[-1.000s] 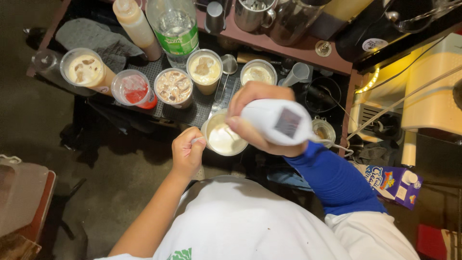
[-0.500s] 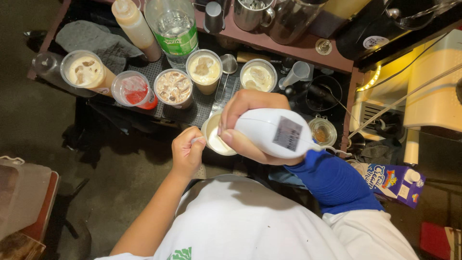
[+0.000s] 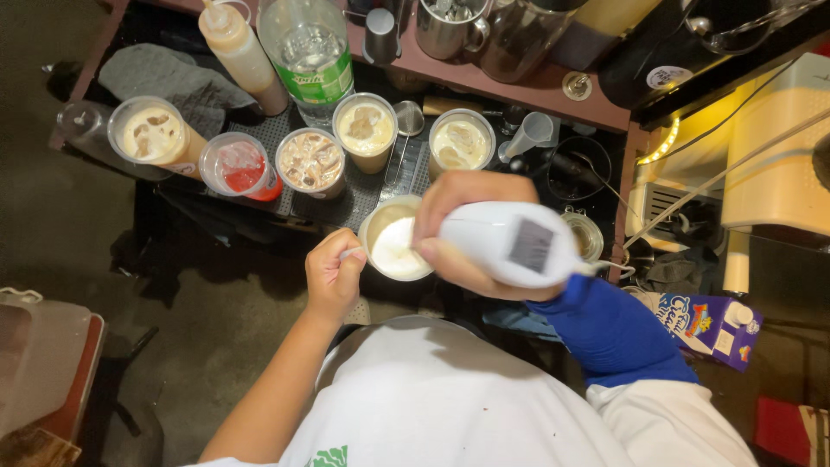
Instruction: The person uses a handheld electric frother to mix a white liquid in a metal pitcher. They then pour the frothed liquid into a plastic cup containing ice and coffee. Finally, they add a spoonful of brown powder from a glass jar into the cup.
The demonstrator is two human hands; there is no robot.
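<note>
Left hand (image 3: pixel 333 275) grip pinching handle of small pitcher (image 3: pixel 393 242) w/ white foam, right hand (image 3: pixel 462 229) grip wrapped round white frother (image 3: pixel 510 244) over it; beyond, five iced drink cups (image 3: pixel 311 160) on table (image 3: pixel 536 91)

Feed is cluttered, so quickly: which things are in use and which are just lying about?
In use: left hand gripping small pitcher of white foam; right hand holding white handheld frother.

Lying about: five filled clear plastic cups, tan squeeze bottle, grey cloth, purple carton.
</note>
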